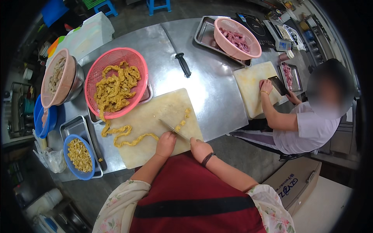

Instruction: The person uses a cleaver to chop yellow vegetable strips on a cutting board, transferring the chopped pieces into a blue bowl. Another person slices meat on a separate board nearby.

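Note:
My left hand (166, 143) is pressed on the board with its fingers around the end of a long, ruffled yellow strip (132, 143), probably intestine. Gripped in my right hand (201, 150) is a knife (174, 130), its blade slanting up-left just past my left fingertips; the handle is mostly hidden. Beyond the blade, several small cut pieces (182, 122) lie in a row on the pale cutting board (151, 109). The strip trails left across the board and up into a pink plastic colander (144, 72), where more of it is heaped (116, 90).
At left, a blue bowl (92, 157) of cut pieces rests on a metal tray (72, 123). A sharpening steel (183, 64) lies across the steel table (215, 102). At right, a co-worker (311, 128) holds a cleaver (278, 85) over another board (247, 87).

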`<move>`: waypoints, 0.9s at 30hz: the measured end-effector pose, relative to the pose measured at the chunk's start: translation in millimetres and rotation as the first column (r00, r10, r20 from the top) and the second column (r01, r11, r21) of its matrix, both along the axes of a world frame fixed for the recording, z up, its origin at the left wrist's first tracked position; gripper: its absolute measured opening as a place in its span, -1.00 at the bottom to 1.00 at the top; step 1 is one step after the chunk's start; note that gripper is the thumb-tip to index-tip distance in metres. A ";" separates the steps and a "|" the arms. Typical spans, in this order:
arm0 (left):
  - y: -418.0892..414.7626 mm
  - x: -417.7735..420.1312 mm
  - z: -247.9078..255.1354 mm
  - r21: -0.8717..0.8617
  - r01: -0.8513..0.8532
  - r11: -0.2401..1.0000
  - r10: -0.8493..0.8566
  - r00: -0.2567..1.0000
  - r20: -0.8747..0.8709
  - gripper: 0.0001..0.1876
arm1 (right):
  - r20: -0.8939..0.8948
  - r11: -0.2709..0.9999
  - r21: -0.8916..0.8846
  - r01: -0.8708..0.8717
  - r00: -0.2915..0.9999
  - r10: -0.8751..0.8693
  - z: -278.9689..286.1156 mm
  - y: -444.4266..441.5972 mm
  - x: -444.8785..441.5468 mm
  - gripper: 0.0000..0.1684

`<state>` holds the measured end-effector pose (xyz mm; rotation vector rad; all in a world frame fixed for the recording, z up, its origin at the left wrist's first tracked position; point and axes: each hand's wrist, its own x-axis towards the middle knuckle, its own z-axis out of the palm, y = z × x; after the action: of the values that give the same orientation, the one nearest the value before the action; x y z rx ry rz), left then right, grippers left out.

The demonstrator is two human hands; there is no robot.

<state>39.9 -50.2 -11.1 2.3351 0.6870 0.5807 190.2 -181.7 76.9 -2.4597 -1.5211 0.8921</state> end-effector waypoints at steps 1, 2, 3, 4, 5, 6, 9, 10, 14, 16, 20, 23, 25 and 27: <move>0.2 -1.8 -1.0 0.011 0.016 1.000 -0.016 1.000 0.004 -0.90 | 0.004 1.000 0.010 0.007 1.000 -0.007 -1.9 1.9 -1.2 -0.88; 1.0 -4.5 -2.2 0.021 0.032 0.999 -0.032 0.999 0.008 -0.89 | 0.007 1.000 0.020 0.014 1.000 -0.014 -3.7 4.3 -2.6 -0.88; 3.0 -5.3 1.9 0.033 0.051 0.998 -0.051 0.999 0.012 -0.88 | 0.010 1.000 0.004 0.017 1.000 -0.017 -6.2 9.4 -3.6 -0.88; 3.8 -8.0 6.9 0.047 0.070 0.996 -0.070 0.998 -0.010 -0.85 | 0.013 1.000 -0.011 0.019 1.000 -0.019 -8.8 17.0 -3.3 -0.87; 3.8 -12.4 12.7 0.062 0.091 0.994 -0.089 0.996 -0.031 -0.83 | 0.017 0.999 -0.027 0.022 1.000 -0.022 -11.4 22.3 -1.6 -0.87; 4.9 -15.9 19.6 0.077 0.110 0.991 -0.106 0.993 -0.053 -0.80 | 0.006 1.000 0.000 0.020 1.000 -0.020 -14.6 25.1 1.2 -0.87; 5.1 -25.5 20.3 0.069 0.099 0.993 -0.094 0.993 -0.067 -0.77 | -0.021 0.997 0.072 0.020 1.000 -0.019 -17.0 24.3 9.2 -0.86; 5.6 -26.5 18.0 0.059 0.092 0.994 -0.089 0.994 -0.059 -0.77 | -0.027 0.996 0.092 0.021 0.999 -0.018 -12.9 21.2 10.5 -0.86; 1.9 -25.6 3.5 0.041 0.084 0.996 -0.082 0.996 -0.046 -0.78 | -0.004 0.997 0.040 -0.060 0.998 0.060 6.7 5.5 1.5 -0.86; 1.9 -25.2 1.4 0.047 0.082 0.996 -0.080 0.996 -0.037 -0.79 | -0.023 0.998 0.007 -0.068 0.997 0.068 14.3 0.0 -2.7 -0.87; 2.4 -23.4 4.6 0.071 0.094 0.993 -0.094 0.996 -0.005 -0.80 | -0.033 0.998 -0.011 -0.067 0.997 0.066 13.6 -5.5 -5.1 -0.88; 2.7 -25.9 3.0 0.067 0.102 0.993 -0.100 0.994 -0.034 -0.78 | -0.013 0.998 -0.029 -0.061 0.998 0.061 9.0 -3.9 -8.4 -0.88; 4.2 -26.0 8.2 0.063 0.094 0.994 -0.093 0.995 -0.028 -0.76 | -0.007 0.998 -0.032 -0.055 0.998 0.055 0.0 1.2 -8.1 -0.87; 7.2 -28.3 15.4 0.079 0.072 0.994 -0.073 0.997 0.013 -0.75 | 0.002 0.998 -0.025 -0.054 0.999 0.054 -7.6 9.8 -8.4 -0.87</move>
<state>11.5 -43.0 4.3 2.4141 0.5790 0.6028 181.8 -172.0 69.3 -2.4487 -1.5941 0.9234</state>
